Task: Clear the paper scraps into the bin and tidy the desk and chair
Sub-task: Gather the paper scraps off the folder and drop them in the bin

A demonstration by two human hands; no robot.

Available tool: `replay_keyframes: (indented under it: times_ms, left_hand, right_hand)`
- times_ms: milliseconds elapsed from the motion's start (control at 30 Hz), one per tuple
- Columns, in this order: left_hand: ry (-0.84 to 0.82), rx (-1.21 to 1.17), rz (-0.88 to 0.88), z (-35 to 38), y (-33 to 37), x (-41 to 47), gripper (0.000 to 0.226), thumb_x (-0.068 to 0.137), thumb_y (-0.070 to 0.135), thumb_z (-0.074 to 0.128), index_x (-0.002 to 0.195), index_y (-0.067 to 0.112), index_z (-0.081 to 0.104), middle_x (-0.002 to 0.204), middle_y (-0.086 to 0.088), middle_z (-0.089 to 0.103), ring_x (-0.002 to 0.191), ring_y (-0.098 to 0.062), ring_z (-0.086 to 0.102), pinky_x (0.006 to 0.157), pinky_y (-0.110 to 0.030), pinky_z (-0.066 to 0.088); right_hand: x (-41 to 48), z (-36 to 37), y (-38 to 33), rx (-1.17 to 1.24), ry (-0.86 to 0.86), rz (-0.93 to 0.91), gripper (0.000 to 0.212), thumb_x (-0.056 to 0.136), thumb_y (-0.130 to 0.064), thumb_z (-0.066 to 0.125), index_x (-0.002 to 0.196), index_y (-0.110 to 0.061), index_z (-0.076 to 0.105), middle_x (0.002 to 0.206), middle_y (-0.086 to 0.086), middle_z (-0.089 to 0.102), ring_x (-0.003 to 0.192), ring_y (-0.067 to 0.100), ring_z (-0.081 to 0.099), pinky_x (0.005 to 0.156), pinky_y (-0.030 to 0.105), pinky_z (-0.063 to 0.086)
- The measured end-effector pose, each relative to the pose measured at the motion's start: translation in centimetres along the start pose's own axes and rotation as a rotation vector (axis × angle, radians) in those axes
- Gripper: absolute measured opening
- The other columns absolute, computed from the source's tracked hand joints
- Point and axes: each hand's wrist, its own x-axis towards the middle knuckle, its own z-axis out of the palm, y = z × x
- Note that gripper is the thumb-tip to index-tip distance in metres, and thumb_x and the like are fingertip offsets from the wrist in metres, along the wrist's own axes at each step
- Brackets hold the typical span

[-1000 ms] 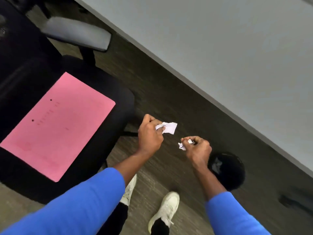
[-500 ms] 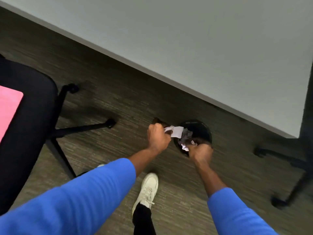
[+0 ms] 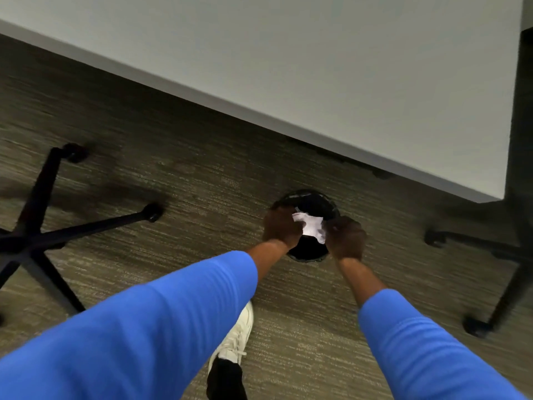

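Both hands hang over the mouth of a small round black bin point(image 3: 310, 200) that stands on the carpet just off the edge of the pale bench point(image 3: 317, 67). The left hand point(image 3: 281, 226) and the right hand point(image 3: 346, 238) face each other with crumpled white paper scraps point(image 3: 311, 226) bunched between them; the fingers of each are curled closed on the paper, the left at its near-left edge, the right at its far-right edge, though blur hides the exact pinch. The scraps sit directly above the dark opening, below and between the fingertips, so that letting go should drop them straight in rather than onto the floor. The release looks not yet made. A black chair base point(image 3: 34, 235) spreads its legs well to the left of the fingers, and another dark base point(image 3: 507, 272) stands off to the right. A white shoe point(image 3: 235, 336) is planted near the bin.
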Motion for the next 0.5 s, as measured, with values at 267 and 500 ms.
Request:
replay_keyframes:
  times_ms: [267,500]
  left_hand:
    - [-0.188,-0.132,-0.055,3.0,-1.9,1.4,0.089,0.086,0.025,0.08,0.161,0.013,0.033,0.161,-0.011,0.046,0.15,-0.031,0.042,0.123,-0.045,0.038]
    - [-0.351,-0.112,-0.099,0.6,-2.5,0.1,0.122,0.074,0.039,0.091,0.167,0.029,0.012,0.17,-0.007,0.032,0.155,-0.03,0.036,0.124,-0.045,0.039]
  right_hand:
    - [0.0,0.4,1.6,0.138,-0.068,-0.065,0.029,0.101,-0.018,0.057,0.127,-0.017,0.071,0.117,0.018,0.077,0.105,0.038,0.074,0.09,0.039,0.057]
    - [-2.5,0.5,0.0,0.086,-0.2,-0.111,0.059,0.098,-0.035,0.066,0.151,-0.031,0.042,0.129,0.013,0.072,0.11,0.039,0.071,0.093,0.043,0.059]
